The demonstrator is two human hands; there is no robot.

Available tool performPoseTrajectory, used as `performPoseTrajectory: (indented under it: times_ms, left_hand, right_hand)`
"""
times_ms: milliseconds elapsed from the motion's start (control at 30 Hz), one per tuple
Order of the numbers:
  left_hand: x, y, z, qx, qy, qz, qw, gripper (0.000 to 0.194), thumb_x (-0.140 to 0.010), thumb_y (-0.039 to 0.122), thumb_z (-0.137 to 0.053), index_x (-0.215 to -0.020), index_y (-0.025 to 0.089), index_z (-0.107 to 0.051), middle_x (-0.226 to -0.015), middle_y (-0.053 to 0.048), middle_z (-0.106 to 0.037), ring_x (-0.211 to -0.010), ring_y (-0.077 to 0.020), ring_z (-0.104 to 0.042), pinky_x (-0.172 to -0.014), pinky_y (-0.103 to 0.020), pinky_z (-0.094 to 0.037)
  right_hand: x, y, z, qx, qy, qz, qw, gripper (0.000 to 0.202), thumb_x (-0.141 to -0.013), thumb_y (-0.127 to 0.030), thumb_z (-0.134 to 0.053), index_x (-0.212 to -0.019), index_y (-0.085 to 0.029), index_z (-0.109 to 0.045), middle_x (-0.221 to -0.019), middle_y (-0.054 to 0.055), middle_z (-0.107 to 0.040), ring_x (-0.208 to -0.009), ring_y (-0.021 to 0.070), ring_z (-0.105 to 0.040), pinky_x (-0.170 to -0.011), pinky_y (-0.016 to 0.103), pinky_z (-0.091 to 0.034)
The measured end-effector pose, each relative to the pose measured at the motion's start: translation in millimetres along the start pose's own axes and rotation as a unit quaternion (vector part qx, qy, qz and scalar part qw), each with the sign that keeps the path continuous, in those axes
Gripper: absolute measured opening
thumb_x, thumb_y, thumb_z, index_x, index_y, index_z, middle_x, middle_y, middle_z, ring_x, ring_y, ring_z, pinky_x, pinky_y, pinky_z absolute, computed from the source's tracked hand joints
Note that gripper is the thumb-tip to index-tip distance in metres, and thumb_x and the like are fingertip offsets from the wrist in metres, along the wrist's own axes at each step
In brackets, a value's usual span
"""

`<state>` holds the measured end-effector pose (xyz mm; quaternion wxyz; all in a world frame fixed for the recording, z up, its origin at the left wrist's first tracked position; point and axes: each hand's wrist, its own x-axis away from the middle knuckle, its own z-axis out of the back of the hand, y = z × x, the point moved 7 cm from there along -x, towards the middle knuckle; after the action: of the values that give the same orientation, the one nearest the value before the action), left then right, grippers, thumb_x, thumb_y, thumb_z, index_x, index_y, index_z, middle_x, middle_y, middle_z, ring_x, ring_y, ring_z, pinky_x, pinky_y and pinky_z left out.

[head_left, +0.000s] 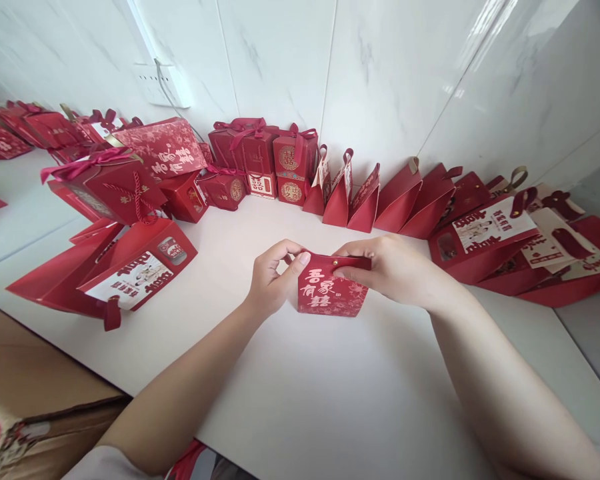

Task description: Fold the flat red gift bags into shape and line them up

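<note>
A small red gift box (333, 290) with white lettering and a floral print stands on the white table in front of me. My left hand (277, 275) pinches its upper left corner between thumb and fingers. Across from it, my right hand (380, 267) grips the upper right edge, its thumb lying along the front beside a small gold stud. Both hands are closed on the box's top edge. The back of the box and some of the right fingertips are hidden.
Several wedge-shaped red boxes (337, 197) line the wall, with more heaped at the right (500, 233). Ribboned boxes (245, 150) stand behind, and stacked boxes (135, 267) sit at the left. A cardboard carton (35, 360) is below the table's left edge.
</note>
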<state>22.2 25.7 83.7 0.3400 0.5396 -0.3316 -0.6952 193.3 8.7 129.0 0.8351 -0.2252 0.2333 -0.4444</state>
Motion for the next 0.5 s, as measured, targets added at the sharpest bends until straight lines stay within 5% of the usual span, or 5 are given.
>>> performPoseTrajectory:
  times_ms: [267,500]
  left_hand:
    - [-4,-11,1.9,-0.003,-0.015,-0.001,1.000,0.023,-0.087,0.040,-0.068,-0.079,0.018,-0.070,-0.074,-0.003,-0.068,-0.068,-0.0146,-0.059,-0.066,-0.030,-0.049]
    - [-3,-13,1.9,0.011,-0.016,0.017,1.000,0.023,-0.087,0.040,-0.068,-0.080,0.018,-0.070,-0.077,-0.003,-0.069,-0.071,-0.0147,-0.061,-0.068,-0.029,-0.048]
  right_hand:
    - [2,7,-9,0.025,-0.055,-0.033,0.998,0.011,-0.089,-0.024,-0.057,-0.081,-0.024,-0.065,-0.057,-0.006,-0.055,-0.047,0.0127,-0.046,-0.044,0.025,-0.032]
    - [4,-1,5,-0.006,0.012,-0.022,1.000,0.007,-0.089,-0.022,-0.059,-0.094,-0.023,-0.065,-0.079,-0.003,-0.069,-0.063,0.0131,-0.059,-0.057,0.024,-0.043]
